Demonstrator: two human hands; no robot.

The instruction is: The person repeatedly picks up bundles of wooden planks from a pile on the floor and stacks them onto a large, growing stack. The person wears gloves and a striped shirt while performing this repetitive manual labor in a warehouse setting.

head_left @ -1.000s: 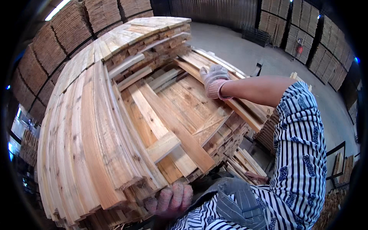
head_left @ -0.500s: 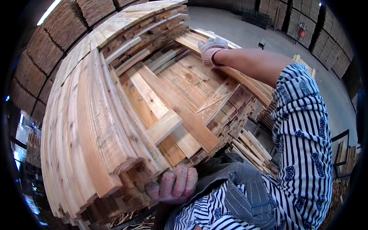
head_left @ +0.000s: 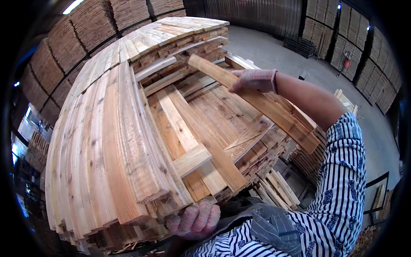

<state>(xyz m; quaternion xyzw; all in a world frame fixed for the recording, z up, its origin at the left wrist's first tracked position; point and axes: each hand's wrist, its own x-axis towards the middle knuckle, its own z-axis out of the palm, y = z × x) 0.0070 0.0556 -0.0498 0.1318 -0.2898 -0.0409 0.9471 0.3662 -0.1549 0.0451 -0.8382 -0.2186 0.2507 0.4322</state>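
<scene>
My right hand [head_left: 256, 81], in a pinkish knitted glove, grips a long brown wooden board [head_left: 282, 116] near its middle. The board slants from far left to near right, raised over the right side of a big lumber stack. My left hand [head_left: 195, 219], gloved too, is curled closed at the stack's near edge, and nothing shows in its fingers. Just beyond it a short pale block [head_left: 192, 160] lies across two long boards, one of them a brown board [head_left: 212, 138]. Left of these, a raised layer of long boards [head_left: 112, 145] lies side by side.
Higher layers of planks [head_left: 171, 32] rise at the stack's far end. Tall lumber piles [head_left: 55, 55] line the left and back. Loose wood strips [head_left: 274, 188] sit low at the right, near a dark metal frame [head_left: 379, 192]. Grey concrete floor [head_left: 265, 40] stretches beyond the stack.
My right hand has lifted the brown board off the stack's right side and tilted it. My left hand stays curled at the near edge. The whole view has shifted slightly.
</scene>
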